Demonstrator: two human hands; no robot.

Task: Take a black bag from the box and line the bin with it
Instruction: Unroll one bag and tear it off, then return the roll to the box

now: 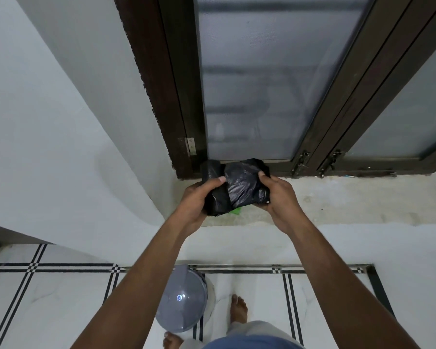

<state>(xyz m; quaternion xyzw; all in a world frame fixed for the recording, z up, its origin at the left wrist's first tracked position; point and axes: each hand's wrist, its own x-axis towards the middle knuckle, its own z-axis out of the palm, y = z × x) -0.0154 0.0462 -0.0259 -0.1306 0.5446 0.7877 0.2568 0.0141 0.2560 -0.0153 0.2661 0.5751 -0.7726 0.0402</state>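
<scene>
We look down from head height at our two bare arms reaching forward toward a window ledge [337, 197]. Both hands hold a crumpled bundle of black bag [239, 190] plastic between them, raised just above the ledge. The left hand [196, 200] has its grip closed around the left side of the bundle, thumb pressed on top. The right hand [280, 200] has its grip closed on the right side, thumb tip hooked over the upper edge. At the top left of the bundle a tight black roll [210, 170] sticks up, touching the rest of the plastic. A small green scrap [235, 211] peeks out just beneath the bundle; we cannot tell what it is.

Behind the hands stands a dark-framed window [257, 84] with frosted or meshed panes, and a white wall [48, 109] runs to the left.

Lower down, on the white tiled floor [61, 298] with black stripe lines, a grey bin [181, 298] with a domed lid sits under our left forearm, its lid on. Our bare feet stand beside it, the right foot [238, 308] just to the bin's right.
</scene>
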